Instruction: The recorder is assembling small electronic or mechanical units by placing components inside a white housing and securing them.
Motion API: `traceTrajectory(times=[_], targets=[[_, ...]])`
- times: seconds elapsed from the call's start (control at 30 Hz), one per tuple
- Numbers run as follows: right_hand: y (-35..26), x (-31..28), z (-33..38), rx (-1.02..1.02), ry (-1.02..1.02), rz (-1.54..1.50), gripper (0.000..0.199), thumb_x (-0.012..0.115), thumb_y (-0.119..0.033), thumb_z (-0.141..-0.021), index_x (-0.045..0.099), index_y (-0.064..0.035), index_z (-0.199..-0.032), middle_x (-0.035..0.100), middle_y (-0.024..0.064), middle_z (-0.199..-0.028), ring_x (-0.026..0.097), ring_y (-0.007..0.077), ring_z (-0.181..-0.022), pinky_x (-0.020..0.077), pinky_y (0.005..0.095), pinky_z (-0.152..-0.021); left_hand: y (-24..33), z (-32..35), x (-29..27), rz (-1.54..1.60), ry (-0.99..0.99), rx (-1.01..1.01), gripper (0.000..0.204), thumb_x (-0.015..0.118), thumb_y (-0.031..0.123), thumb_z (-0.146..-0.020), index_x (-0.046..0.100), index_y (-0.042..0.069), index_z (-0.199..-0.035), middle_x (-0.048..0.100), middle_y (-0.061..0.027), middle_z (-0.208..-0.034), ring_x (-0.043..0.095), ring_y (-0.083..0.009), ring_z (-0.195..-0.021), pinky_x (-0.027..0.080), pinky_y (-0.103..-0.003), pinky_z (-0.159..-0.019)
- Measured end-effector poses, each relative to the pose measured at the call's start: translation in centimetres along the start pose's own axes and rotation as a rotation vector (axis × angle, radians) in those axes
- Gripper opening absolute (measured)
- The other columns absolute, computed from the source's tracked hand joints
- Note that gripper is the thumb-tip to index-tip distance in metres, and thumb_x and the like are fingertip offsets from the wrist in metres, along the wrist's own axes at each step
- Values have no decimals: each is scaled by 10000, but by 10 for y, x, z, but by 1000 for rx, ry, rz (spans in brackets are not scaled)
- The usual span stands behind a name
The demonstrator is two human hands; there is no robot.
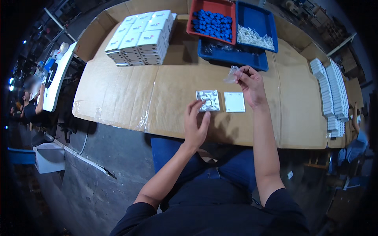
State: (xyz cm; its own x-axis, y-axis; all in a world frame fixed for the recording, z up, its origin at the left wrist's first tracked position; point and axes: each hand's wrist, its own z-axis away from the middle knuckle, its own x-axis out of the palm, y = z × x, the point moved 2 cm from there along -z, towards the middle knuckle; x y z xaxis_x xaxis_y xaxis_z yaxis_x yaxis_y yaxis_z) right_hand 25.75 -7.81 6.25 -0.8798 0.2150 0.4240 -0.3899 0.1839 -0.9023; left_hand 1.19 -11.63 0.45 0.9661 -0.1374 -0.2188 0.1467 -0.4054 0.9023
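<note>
Resting on the cardboard-covered worktop (165,94), a square plate wrapped in clear film (208,100) lies just left of a plain white square plate (234,102), the two near each other but apart. The left hand (195,122) touches the wrapped plate's near edge, its fingers (191,107) spread apart and curled over it. The right hand (251,84) is raised above the white plate, fingers pinched together on a small clear plastic bag (230,74). Beyond it stand a red tray of blue parts (213,21) and blue trays, one holding white parts (255,37). Stacked white boxes (142,37) sit far left; rows of white plates (331,92) line the right edge.
</note>
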Motion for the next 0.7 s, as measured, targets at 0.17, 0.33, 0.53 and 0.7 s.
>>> traceTrajectory(times=[0.17,0.33,0.53,0.7], targets=[[-9,13,66,15,-77,209,104,772,-13,-923,717,-12,-1012,712,32,-982,636,93,-871,519,235,-829,59,-41,17,506,-224,-237,252,607,140,-1070,657,-8,-1268,683,-70,-1168,617,-144,-1106,490,-303,-985],[-13,11,96,13,-48,272,75,743,-20,-954,688,-18,-1004,701,30,-1030,629,92,-950,521,246,-867,53,-36,32,475,-183,-216,172,657,149,-1056,670,6,-1151,675,4,-940,614,-70,-805,500,-228,-742],[-9,16,109,-46,41,255,108,676,-103,-1026,675,-23,-1099,710,30,-981,616,71,-911,485,234,-820,50,-26,24,618,-16,-312,145,612,165,-1085,609,25,-1125,609,10,-835,530,-27,-673,451,-229,-584],[9,48,111,89,-15,217,131,670,-111,-1033,705,3,-1085,707,19,-915,598,57,-837,470,215,-775,51,-18,25,451,-19,-166,132,635,142,-1069,616,14,-1095,637,-1,-842,569,-37,-695,458,-207,-590]])
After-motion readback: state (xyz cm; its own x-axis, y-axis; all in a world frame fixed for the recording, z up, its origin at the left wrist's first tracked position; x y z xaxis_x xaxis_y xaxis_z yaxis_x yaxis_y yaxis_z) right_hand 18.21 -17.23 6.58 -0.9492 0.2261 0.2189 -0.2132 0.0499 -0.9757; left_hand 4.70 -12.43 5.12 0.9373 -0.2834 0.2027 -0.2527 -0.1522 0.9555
